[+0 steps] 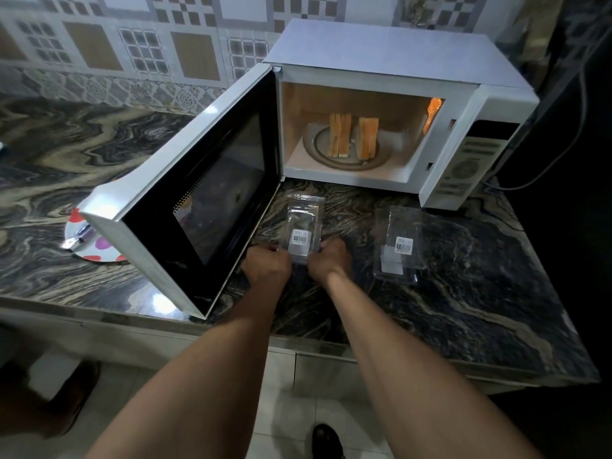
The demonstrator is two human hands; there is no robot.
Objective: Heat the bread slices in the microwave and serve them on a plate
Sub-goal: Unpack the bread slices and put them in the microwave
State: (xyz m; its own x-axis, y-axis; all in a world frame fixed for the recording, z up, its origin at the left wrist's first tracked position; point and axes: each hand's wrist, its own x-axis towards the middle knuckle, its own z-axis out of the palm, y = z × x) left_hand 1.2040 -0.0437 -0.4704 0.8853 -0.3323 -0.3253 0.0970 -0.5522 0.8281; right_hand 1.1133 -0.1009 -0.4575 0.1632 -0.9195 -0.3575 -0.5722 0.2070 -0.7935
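1. Marble countertop (463, 309): dark, veined, running along a tiled wall (132, 44). It carries everything below.
2. Microwave (381, 51): white, standing at the back right of the counter, with its cavity lit.
3. Microwave door (185, 207): swung fully open to the left, dark glass facing me.
4. Plate (74, 226): white with red and pink spots, on the counter to the left, partly hidden behind the open door. A shiny metal utensil (77, 236) lies on it; I cannot tell what kind.
5. Turntable (384, 160): round, on the cavity floor.
6. Second clear packet (399, 246): flat on the counter to my right, barcode label up, with no hand on it.
7. Clear packet (303, 223): in front of the microwave, barcode label up, its near end between my hands.
8. Bread slices (339, 135): standing on edge on the turntable in two groups, side by side, inside the microwave.
9. My left hand (266, 263): fingers curled onto the near left edge of the clear packet, gripping it.
10. My right hand (329, 258): fingers curled onto the near right edge of the same packet, gripping it.
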